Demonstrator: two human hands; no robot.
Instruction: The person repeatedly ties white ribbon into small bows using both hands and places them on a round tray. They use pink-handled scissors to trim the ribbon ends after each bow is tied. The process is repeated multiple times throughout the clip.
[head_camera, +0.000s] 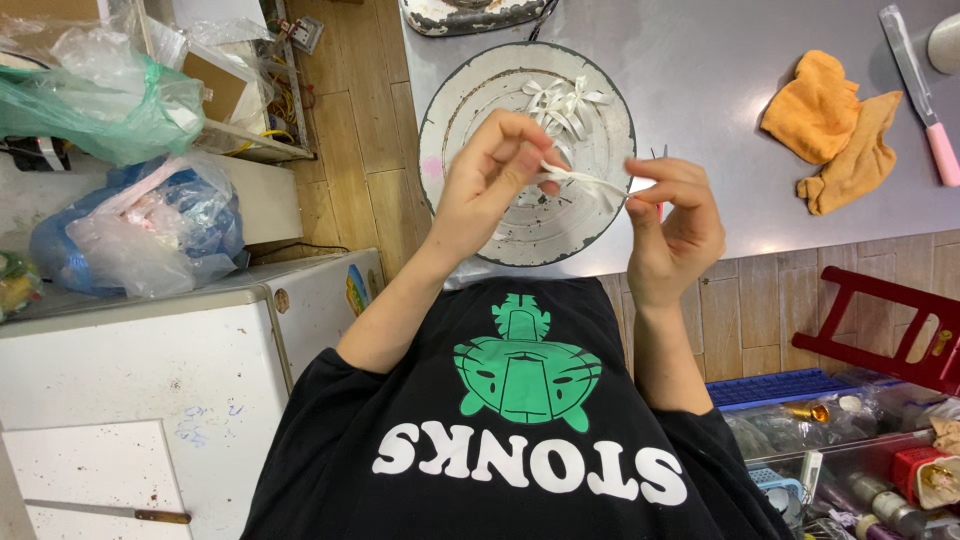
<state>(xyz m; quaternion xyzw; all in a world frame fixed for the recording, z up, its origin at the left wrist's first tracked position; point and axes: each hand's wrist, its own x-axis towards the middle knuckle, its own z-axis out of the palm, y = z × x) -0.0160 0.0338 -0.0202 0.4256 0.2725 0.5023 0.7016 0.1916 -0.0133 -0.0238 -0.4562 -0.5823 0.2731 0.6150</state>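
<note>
— What's going on from the head view?

— Both hands are up over the round white tray (455, 110). The left hand (490, 185) pinches one end of a white strip (585, 180), and the right hand (675, 225) pinches the other end, fingers pressed together. I'd say it's mid-fold; the next move calls for a steady, fine grip.

— Anything finished?

— White bows (565, 100) lie on the tray.

— Hard to see?

— The strip's material, and something thin behind the right hand.
</note>
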